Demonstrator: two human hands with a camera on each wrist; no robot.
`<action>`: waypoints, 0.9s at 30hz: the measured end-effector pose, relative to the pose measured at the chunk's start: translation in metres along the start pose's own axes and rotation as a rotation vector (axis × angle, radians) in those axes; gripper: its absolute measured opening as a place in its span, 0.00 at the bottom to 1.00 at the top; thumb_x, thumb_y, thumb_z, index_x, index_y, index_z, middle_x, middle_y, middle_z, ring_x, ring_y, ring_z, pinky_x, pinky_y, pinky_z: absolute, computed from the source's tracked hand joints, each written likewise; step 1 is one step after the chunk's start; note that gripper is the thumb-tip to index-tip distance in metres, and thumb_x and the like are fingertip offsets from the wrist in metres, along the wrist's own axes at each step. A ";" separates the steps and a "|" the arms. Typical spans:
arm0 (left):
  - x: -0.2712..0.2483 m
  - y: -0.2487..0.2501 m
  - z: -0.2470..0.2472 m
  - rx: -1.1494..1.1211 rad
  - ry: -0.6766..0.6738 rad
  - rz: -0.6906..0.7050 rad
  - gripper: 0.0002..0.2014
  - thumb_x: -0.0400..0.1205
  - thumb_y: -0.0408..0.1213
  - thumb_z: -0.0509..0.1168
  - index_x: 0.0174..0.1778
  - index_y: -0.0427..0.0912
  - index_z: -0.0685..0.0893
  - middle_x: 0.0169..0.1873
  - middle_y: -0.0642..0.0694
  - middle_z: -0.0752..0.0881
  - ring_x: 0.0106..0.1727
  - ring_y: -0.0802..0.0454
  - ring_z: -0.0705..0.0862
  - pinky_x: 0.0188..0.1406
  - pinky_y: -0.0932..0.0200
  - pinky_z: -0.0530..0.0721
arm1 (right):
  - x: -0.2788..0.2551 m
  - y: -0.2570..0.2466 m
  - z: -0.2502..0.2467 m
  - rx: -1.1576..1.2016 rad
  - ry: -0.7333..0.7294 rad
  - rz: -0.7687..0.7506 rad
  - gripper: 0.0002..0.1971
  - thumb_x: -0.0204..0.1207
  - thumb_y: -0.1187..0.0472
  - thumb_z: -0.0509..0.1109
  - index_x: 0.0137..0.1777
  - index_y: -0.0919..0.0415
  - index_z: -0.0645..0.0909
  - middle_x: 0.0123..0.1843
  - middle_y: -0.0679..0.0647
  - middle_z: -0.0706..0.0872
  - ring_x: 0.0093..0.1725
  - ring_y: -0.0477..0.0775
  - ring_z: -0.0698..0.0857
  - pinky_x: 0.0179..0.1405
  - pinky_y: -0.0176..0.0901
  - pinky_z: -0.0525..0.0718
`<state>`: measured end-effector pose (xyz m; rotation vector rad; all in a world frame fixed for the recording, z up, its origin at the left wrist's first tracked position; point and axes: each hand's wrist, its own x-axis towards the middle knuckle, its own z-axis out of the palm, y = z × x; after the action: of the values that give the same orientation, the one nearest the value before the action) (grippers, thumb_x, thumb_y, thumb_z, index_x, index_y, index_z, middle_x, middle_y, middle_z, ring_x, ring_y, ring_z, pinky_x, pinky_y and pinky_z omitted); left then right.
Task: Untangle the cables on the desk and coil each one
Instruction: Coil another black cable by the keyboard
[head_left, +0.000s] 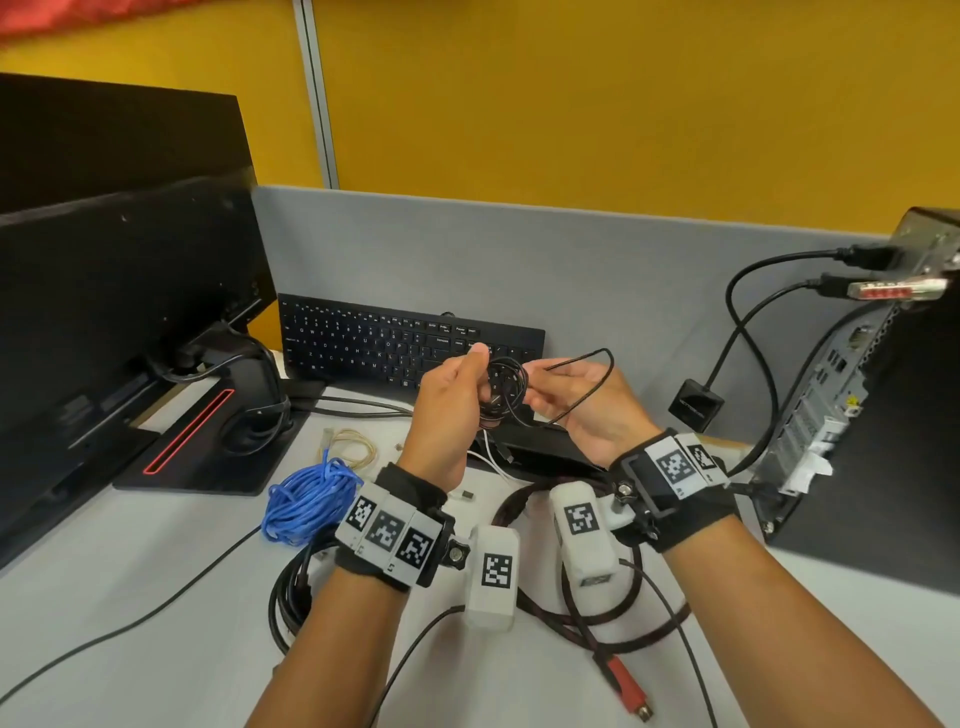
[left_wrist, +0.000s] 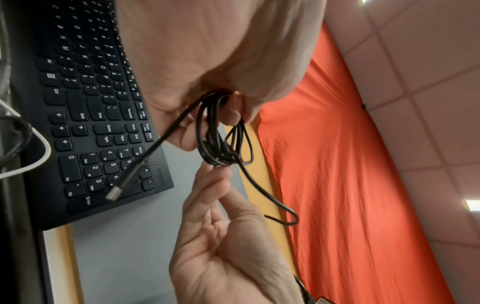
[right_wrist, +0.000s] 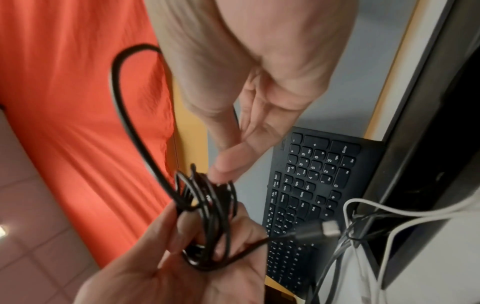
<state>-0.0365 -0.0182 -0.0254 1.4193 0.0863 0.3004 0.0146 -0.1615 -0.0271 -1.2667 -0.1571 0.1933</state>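
Note:
My left hand (head_left: 480, 374) is raised over the desk and grips a small coil of thin black cable (head_left: 503, 391) between thumb and fingers. In the left wrist view the coil (left_wrist: 221, 142) hangs from those fingers, and its USB plug (left_wrist: 114, 194) sticks out toward the keyboard. My right hand (head_left: 537, 396) is just right of the coil, fingertips against it, pinching the cable's loose strand. That strand arcs in a wide loop (head_left: 605, 364) over the hand. The right wrist view shows its thumb (right_wrist: 223, 166) touching the coil (right_wrist: 207, 216).
On the desk below lie a blue coiled cable (head_left: 306, 499), a beige cable (head_left: 356, 444), a white cable (head_left: 488, 460), a thick black coil (head_left: 288, 597) and a braided cable with a red plug (head_left: 626, 678). A keyboard (head_left: 363, 338), a monitor (head_left: 119, 291) and a PC tower (head_left: 857, 415) surround them.

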 end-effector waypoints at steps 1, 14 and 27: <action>0.001 0.000 0.000 -0.007 0.009 0.004 0.17 0.91 0.46 0.58 0.43 0.37 0.79 0.37 0.39 0.75 0.40 0.45 0.78 0.42 0.50 0.80 | 0.000 0.001 0.000 -0.018 -0.022 0.017 0.03 0.78 0.73 0.73 0.46 0.68 0.88 0.36 0.60 0.90 0.30 0.49 0.88 0.30 0.33 0.86; 0.008 -0.008 -0.002 -0.008 0.119 0.083 0.24 0.91 0.48 0.55 0.51 0.27 0.83 0.39 0.39 0.87 0.36 0.57 0.86 0.33 0.65 0.83 | -0.015 -0.002 0.014 -0.022 -0.401 0.000 0.26 0.74 0.67 0.67 0.74 0.66 0.77 0.55 0.62 0.86 0.56 0.61 0.84 0.53 0.55 0.83; 0.002 -0.001 0.001 -0.106 0.102 0.159 0.18 0.91 0.44 0.58 0.43 0.35 0.80 0.36 0.43 0.82 0.33 0.61 0.83 0.34 0.69 0.82 | -0.016 -0.002 0.025 -0.127 -0.263 0.065 0.06 0.81 0.67 0.74 0.56 0.63 0.87 0.51 0.55 0.92 0.45 0.52 0.91 0.36 0.39 0.87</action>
<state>-0.0339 -0.0190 -0.0261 1.3080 0.0402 0.5024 -0.0068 -0.1428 -0.0184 -1.3710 -0.3590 0.4113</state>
